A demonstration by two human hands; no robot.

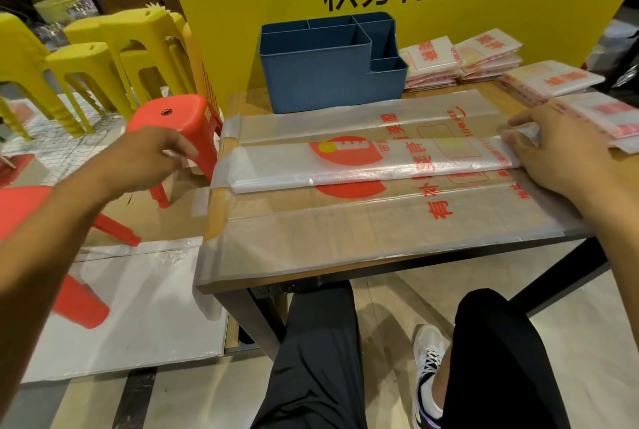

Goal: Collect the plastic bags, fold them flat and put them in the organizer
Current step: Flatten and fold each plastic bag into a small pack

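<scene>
Right hand pinches the right end of the narrow folded plastic bag, lying on a wider flat bag across the table. Left hand pinches its left end off the table edge. Blue organizer behind, visible compartments empty. Folded bag stacks beside it.

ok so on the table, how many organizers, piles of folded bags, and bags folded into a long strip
organizer: 1
folded piles: 4
long strip: 1
total: 6
</scene>
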